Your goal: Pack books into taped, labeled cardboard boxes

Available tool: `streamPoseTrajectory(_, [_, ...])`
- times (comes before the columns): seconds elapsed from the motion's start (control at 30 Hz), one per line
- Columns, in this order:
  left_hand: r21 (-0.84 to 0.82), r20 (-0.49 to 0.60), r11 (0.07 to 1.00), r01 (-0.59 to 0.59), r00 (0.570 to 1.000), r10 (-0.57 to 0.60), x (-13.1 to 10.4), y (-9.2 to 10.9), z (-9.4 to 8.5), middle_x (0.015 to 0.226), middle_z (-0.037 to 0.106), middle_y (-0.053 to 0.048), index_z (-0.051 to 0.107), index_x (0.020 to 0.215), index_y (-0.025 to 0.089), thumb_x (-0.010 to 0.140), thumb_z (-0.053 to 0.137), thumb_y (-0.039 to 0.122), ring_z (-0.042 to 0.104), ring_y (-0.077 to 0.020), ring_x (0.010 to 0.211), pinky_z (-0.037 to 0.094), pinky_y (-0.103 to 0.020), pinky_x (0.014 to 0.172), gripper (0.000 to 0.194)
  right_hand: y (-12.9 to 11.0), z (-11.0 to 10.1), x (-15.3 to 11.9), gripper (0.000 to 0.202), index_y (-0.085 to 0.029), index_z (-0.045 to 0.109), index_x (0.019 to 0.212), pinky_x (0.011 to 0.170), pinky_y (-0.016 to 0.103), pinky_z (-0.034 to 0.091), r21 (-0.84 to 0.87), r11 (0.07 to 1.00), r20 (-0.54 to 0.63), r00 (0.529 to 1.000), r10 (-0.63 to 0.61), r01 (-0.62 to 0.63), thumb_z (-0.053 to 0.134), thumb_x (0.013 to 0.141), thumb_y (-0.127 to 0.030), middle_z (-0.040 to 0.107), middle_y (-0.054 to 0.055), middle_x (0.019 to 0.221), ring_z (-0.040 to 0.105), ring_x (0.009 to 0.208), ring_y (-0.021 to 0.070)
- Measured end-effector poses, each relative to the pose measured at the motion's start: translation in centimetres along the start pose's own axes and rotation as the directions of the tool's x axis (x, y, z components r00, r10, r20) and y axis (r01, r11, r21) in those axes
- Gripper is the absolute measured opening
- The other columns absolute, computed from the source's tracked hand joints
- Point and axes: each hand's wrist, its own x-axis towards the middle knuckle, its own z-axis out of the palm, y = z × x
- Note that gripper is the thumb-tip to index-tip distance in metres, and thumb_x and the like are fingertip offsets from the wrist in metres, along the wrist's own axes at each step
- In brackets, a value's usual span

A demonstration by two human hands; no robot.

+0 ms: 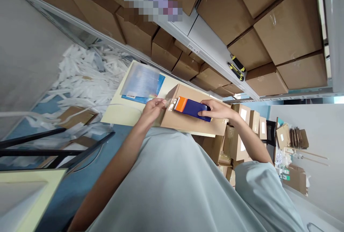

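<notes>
A brown cardboard box lies closed on a pale yellow tabletop in front of my body. Over its top, my right hand grips a dark blue tape dispenser with an orange, toothed front end. Its teeth point left, toward my left hand. The left fingers are pinched together at the box's left end, on what looks like the end of a clear tape strip. To the left, a clear plastic sleeve with papers rests on a blue folder.
Shelves of cardboard boxes rise beyond the table. Two yellow-black utility knives lie on one shelf. A heap of white paper strips covers the floor at left, near a black metal frame. Stacked boxes stand at right.
</notes>
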Motion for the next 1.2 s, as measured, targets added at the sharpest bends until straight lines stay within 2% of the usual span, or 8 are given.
streamPoseTrajectory(0.17, [0.111, -0.072, 0.987, -0.118, 0.989, 0.127, -0.8, -1.1, 0.3, 0.117, 0.078, -0.014, 0.068, 0.137, 0.017, 0.084, 0.083, 0.055, 0.078, -0.0259, 0.101, 0.065, -0.039, 0.091, 0.067, -0.1, -0.3, 0.1, 0.039, -0.019, 0.065, 0.091, 0.063, 0.025, 0.048, 0.013, 1.0, 0.007, 1.0, -0.003, 0.003, 0.082, 0.081, -0.053, 0.067, -0.001, 0.081, 0.061, 0.072, 0.0147])
streamPoseTrajectory(0.23, [0.161, -0.004, 0.953, -0.256, 0.966, 0.26, -1.7, -0.4, -0.4, 0.145, 0.072, -0.019, 0.058, 0.158, 0.019, 0.089, 0.078, 0.057, 0.074, -0.0317, 0.127, 0.062, -0.047, 0.109, 0.082, 0.0, -0.4, 0.1, 0.039, -0.019, 0.064, 0.089, 0.063, 0.025, 0.048, 0.012, 1.0, 0.013, 1.0, -0.001, 0.001, 0.083, 0.081, -0.053, 0.068, -0.001, 0.081, 0.061, 0.072, 0.0143])
streamPoseTrajectory(0.33, [0.199, 0.331, 0.818, -0.54, 0.823, 0.463, -3.3, 1.9, -1.6, 0.184, 0.039, -0.015, 0.041, 0.177, 0.027, 0.097, 0.069, 0.058, 0.035, -0.0392, 0.171, 0.036, -0.057, 0.137, 0.09, 0.1, -0.4, 0.1, 0.036, -0.019, 0.064, 0.09, 0.062, 0.024, 0.049, 0.021, 1.0, 0.025, 1.0, 0.009, -0.009, 0.082, 0.082, -0.05, 0.07, -0.001, 0.082, 0.063, 0.071, 0.0138])
streamPoseTrajectory(0.4, [0.246, 0.541, 0.715, -0.654, 0.705, 0.459, -3.6, 3.7, -1.9, 0.191, 0.02, -0.01, 0.022, 0.185, 0.031, 0.094, 0.074, 0.058, 0.01, -0.0414, 0.178, 0.023, -0.06, 0.142, 0.108, 0.0, -0.4, 0.0, 0.034, -0.019, 0.064, 0.092, 0.062, 0.024, 0.05, 0.024, 1.0, 0.048, 0.999, 0.009, -0.011, 0.081, 0.085, -0.049, 0.072, 0.0, 0.082, 0.065, 0.071, 0.0139])
streamPoseTrajectory(0.6, [0.348, 0.769, 0.506, -0.789, 0.549, 0.327, -0.2, 6.0, -0.4, 0.192, 0.011, -0.015, 0.002, 0.186, 0.029, 0.072, 0.092, 0.077, -0.001, -0.0481, 0.177, 0.016, -0.067, 0.142, 0.153, -1.3, -0.5, -0.4, 0.029, -0.019, 0.065, 0.098, 0.063, 0.025, 0.05, -0.029, 0.998, 0.1, 0.993, 0.055, -0.052, 0.076, 0.091, -0.044, 0.076, 0.001, 0.082, 0.068, 0.07, 0.0155])
streamPoseTrajectory(0.97, [0.142, 0.686, 0.733, -0.665, 0.6, 0.411, 0.3, 3.8, -0.2, 0.193, 0.003, -0.012, 0.004, 0.186, 0.029, 0.093, 0.078, 0.073, 0.009, -0.0384, 0.178, 0.018, -0.054, 0.145, 0.128, -7.9, -1.6, -0.7, 0.019, -0.021, 0.061, 0.088, 0.064, 0.028, 0.034, -0.386, 0.911, 0.038, 0.984, 0.172, -0.144, 0.075, 0.095, -0.031, 0.065, -0.003, 0.073, 0.054, 0.067, 0.0136])
streamPoseTrajectory(1.1, [0.118, 0.734, 0.757, -0.642, 0.57, 0.37, 0.8, 5.2, -2.0, 0.193, 0.011, -0.007, 0.018, 0.186, 0.031, 0.091, 0.08, 0.064, 0.013, -0.0394, 0.178, 0.02, -0.057, 0.144, 0.118, -8.4, -1.4, -0.6, 0.02, -0.021, 0.06, 0.089, 0.066, 0.028, 0.032, -0.403, 0.898, 0.042, 0.977, 0.21, -0.176, 0.075, 0.095, -0.032, 0.062, -0.004, 0.073, 0.053, 0.067, 0.0137])
streamPoseTrajectory(1.2, [0.144, 0.672, 0.804, -0.577, 0.653, 0.348, 2.2, 7.5, -2.4, 0.189, 0.029, -0.004, 0.033, 0.182, 0.034, 0.093, 0.074, 0.058, 0.025, -0.0378, 0.175, 0.026, -0.055, 0.143, 0.101, -8.4, -1.2, -0.5, 0.019, -0.02, 0.061, 0.091, 0.065, 0.029, 0.031, -0.418, 0.889, 0.026, 0.976, 0.218, -0.188, 0.075, 0.095, -0.033, 0.06, -0.004, 0.073, 0.052, 0.067, 0.014])
